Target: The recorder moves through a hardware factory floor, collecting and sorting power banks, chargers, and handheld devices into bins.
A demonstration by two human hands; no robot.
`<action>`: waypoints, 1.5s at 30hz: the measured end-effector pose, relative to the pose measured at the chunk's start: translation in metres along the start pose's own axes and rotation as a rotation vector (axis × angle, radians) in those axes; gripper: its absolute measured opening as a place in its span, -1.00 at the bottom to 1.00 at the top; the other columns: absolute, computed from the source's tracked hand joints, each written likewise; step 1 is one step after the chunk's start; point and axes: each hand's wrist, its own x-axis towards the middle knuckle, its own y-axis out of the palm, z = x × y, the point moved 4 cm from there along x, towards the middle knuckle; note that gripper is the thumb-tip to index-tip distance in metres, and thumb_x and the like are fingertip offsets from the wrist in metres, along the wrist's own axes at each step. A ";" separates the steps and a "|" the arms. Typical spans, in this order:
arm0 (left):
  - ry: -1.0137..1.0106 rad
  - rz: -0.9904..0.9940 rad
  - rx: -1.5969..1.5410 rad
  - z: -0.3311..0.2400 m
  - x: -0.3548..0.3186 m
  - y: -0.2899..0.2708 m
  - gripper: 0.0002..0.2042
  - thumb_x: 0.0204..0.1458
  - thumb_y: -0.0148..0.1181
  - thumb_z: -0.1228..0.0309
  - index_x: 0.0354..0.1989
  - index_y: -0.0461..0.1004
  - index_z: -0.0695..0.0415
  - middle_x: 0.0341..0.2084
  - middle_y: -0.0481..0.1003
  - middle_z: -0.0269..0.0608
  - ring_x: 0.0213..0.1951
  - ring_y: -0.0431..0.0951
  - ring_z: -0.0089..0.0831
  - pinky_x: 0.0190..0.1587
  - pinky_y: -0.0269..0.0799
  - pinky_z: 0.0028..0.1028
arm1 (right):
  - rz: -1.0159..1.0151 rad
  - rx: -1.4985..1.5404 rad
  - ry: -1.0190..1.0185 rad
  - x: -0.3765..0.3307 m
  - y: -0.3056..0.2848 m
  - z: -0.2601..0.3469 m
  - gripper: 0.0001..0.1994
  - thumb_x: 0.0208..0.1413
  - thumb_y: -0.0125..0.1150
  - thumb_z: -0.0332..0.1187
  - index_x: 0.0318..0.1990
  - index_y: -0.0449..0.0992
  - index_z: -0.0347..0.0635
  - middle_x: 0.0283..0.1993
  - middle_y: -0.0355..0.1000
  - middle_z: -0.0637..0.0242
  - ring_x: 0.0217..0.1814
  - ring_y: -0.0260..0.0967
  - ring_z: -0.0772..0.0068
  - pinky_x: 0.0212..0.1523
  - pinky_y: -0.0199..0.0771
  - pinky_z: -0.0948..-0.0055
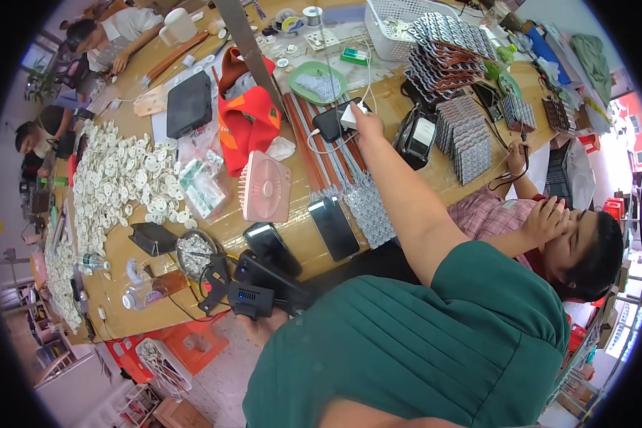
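My right arm reaches out across the table, and my right hand (367,123) is closed on a small white charger block (350,116). Right beside the block lies a black power bank (327,125) with a white cable (326,151) looping from it. Low in view, my left hand (262,327) is closed around the lower part of a black electronic device (252,299), its fingers partly hidden. Two dark phones, one nearer (272,248) and one to its right (334,227), lie by the table's front edge. A pink fan (266,187) rests beyond them.
White discs (125,171) are heaped at the left. A bottle (153,289) and a metal bowl of small parts (196,253) are near the front edge. Stacked metal parts (463,139) and a white basket (392,32) stand at right. A co-worker (542,228) sits close on my right.
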 end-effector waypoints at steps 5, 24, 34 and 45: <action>0.008 -0.061 0.003 -0.003 -0.003 0.001 -0.34 0.07 0.11 -0.02 0.28 0.14 0.06 0.22 0.24 -0.28 0.26 0.18 -0.35 0.32 -0.04 -0.23 | -0.135 -0.228 -0.058 0.037 -0.001 -0.023 -0.48 -0.14 0.45 -0.07 -0.19 0.49 -0.36 -0.29 0.48 0.25 -0.29 0.37 0.43 -0.29 0.31 0.39; -0.108 0.143 -0.259 -0.006 0.014 0.029 -0.51 0.12 0.13 0.17 0.15 0.30 0.19 0.13 0.36 -0.20 0.17 0.33 -0.32 0.25 0.21 -0.29 | 0.108 0.261 0.131 0.025 0.011 0.007 -0.58 -0.09 0.39 -0.05 -0.13 0.47 -0.04 -0.18 0.48 0.33 -0.14 0.36 0.29 -0.11 0.17 0.18; -0.113 -0.050 0.008 0.001 0.014 0.002 -0.35 0.07 0.11 -0.03 0.27 0.15 0.04 0.23 0.23 -0.29 0.26 0.18 -0.31 0.33 -0.04 -0.18 | 0.073 0.226 0.293 0.003 0.020 0.016 -0.58 -0.14 0.44 -0.04 -0.14 0.47 0.08 -0.09 0.45 0.36 0.00 0.27 0.39 -0.03 0.08 0.20; -0.136 0.010 0.030 -0.008 0.008 0.005 -0.31 0.02 0.15 -0.05 0.27 0.15 0.03 0.24 0.21 -0.30 0.28 0.14 -0.32 0.34 -0.08 -0.17 | 0.055 0.297 0.177 0.003 0.019 0.021 -0.64 -0.04 0.36 -0.14 -0.11 0.47 -0.01 -0.20 0.48 0.42 -0.14 0.37 0.36 -0.15 0.34 0.18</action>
